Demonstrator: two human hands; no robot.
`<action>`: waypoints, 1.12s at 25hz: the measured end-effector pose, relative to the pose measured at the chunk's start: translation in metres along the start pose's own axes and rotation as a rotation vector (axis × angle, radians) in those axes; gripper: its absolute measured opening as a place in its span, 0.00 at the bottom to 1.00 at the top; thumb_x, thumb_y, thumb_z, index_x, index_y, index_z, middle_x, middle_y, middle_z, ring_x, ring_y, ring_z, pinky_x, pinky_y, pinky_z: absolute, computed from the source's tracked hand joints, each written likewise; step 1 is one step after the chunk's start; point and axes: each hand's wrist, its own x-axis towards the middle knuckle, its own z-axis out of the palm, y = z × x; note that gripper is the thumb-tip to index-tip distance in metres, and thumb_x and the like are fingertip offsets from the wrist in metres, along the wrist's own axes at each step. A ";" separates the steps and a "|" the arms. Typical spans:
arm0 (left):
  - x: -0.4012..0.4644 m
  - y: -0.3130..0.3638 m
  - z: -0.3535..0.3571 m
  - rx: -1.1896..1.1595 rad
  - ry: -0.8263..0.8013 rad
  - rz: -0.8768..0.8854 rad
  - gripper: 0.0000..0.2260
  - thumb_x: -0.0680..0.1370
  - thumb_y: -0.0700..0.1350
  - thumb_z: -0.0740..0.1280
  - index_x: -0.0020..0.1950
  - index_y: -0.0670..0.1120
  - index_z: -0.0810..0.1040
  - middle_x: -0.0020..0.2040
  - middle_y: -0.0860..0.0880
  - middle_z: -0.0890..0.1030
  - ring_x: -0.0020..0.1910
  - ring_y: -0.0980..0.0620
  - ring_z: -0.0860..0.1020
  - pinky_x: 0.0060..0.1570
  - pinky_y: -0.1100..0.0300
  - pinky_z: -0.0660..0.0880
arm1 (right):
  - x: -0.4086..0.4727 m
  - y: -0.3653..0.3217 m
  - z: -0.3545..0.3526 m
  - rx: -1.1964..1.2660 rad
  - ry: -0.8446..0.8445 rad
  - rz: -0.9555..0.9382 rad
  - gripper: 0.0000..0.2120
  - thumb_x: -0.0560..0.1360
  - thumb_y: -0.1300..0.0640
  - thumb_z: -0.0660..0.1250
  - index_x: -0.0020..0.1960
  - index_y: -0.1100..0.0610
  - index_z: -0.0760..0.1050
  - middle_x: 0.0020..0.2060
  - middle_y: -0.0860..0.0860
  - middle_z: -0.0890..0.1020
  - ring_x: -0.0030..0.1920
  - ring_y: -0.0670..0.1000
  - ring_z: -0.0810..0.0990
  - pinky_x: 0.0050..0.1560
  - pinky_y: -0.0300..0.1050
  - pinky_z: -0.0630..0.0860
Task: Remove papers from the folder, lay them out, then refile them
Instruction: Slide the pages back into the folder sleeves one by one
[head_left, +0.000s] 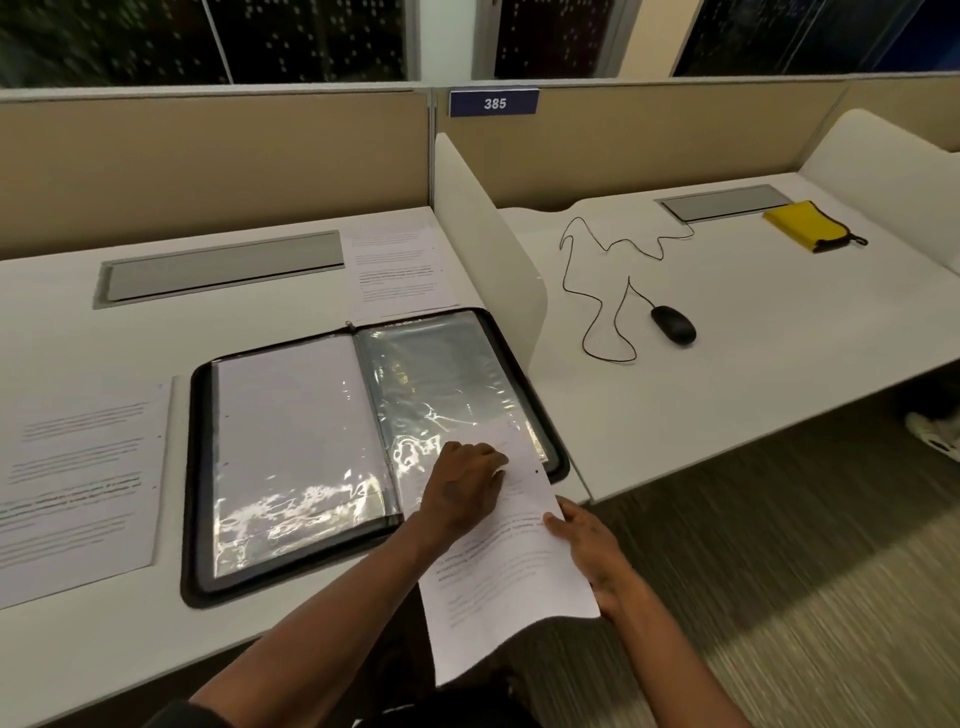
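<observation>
A black zip folder (200, 467) lies open on the white desk, its clear plastic sleeves facing up. The left sleeve (291, 431) holds a white sheet. A printed paper (498, 587) sticks out of the folder's near right corner and hangs past the desk edge. My left hand (465, 491) rests on the paper's upper end at the right sleeve (436, 384), fingers curled at the sleeve's edge. My right hand (592, 556) grips the paper's right edge. One printed sheet (78, 483) lies left of the folder, another (400, 265) behind it.
A white divider panel (483, 234) stands right of the folder. On the neighbouring desk lie a black mouse (672, 323) with a looping cable and a yellow pouch (810, 226). Grey cable flaps (223, 265) are set into both desks. Carpet lies below on the right.
</observation>
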 end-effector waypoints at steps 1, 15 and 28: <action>-0.007 0.004 -0.004 -0.047 0.038 -0.013 0.07 0.74 0.45 0.70 0.51 0.49 0.84 0.47 0.51 0.84 0.44 0.50 0.80 0.47 0.55 0.74 | 0.005 -0.002 -0.001 -0.003 -0.003 0.002 0.13 0.81 0.59 0.65 0.65 0.53 0.77 0.54 0.57 0.85 0.54 0.61 0.84 0.55 0.60 0.82; -0.141 0.009 -0.036 -0.582 0.061 -0.916 0.14 0.75 0.44 0.73 0.58 0.54 0.78 0.59 0.55 0.74 0.51 0.59 0.77 0.37 0.74 0.73 | 0.039 -0.008 0.016 0.156 -0.066 0.076 0.15 0.81 0.55 0.65 0.66 0.58 0.77 0.57 0.62 0.84 0.60 0.66 0.80 0.59 0.62 0.78; -0.102 -0.004 -0.019 -0.189 0.212 -0.458 0.13 0.74 0.47 0.74 0.58 0.51 0.81 0.63 0.52 0.74 0.63 0.55 0.71 0.57 0.60 0.74 | 0.038 0.002 0.007 -0.627 0.351 -0.434 0.22 0.75 0.56 0.74 0.67 0.51 0.73 0.57 0.52 0.80 0.51 0.49 0.80 0.47 0.46 0.81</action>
